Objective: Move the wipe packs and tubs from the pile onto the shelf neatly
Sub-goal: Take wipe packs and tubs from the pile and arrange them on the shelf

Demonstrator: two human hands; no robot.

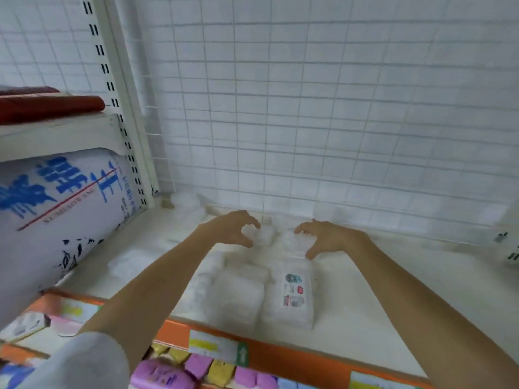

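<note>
Shelf (365,290) fills the centre and lower right of the frame, cream board with an orange front edge and a wire grid back (337,108). Big white sack (61,220) with blue print leans in at the left edge. Wipe packs (292,296) sit mid-frame near the front lip, several white soft packs side by side and touching, one showing a printed label (picture is blurred, can't count them reliably). More pale packs lie further back under the hands.

Left hand (233,227) and right hand (323,237) hover over the rear packs, fingers curled like claws, thumbs apart from fingers. Neither is clearly holding anything; contact can't be told.

Handling guess: light, squashy film packs, slippery. Grip across the short sides, both hands, and square them against their neighbours.
</note>
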